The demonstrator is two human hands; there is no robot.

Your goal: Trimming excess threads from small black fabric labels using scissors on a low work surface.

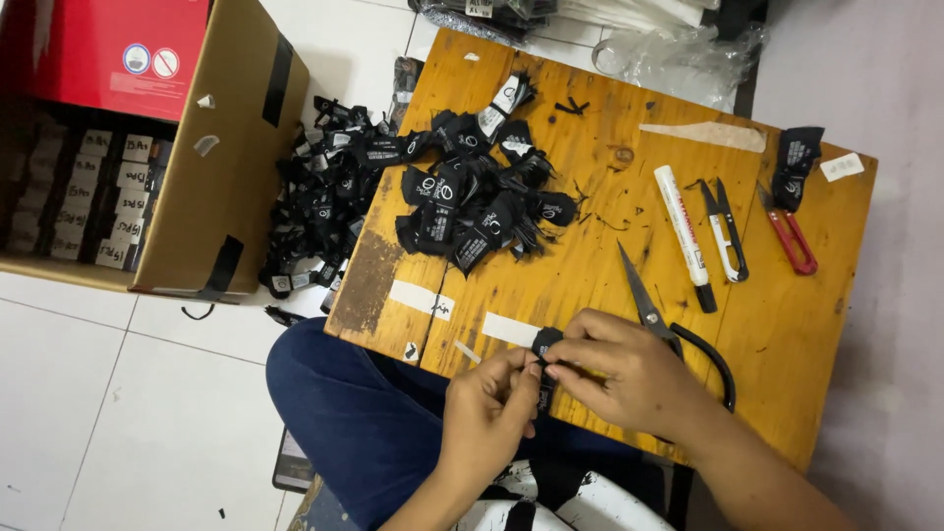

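We pinch one black tag point(544, 346) tight with both hands — left point(489, 408), right point(629, 372) — over the tabletop point(590, 246). Scissors point(657, 320) lie near; next we'd need a steady grip.

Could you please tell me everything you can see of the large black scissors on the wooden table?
The large black scissors lie flat on the wooden table, near its front edge. Their grey metal blades are shut and taper to a point aimed at the far side of the table. A black looped handle curves out toward the near right. The right hand covers the pivot end and part of the handles, so whether it touches them cannot be told. Nothing else rests on them; a white marker lies just beyond.
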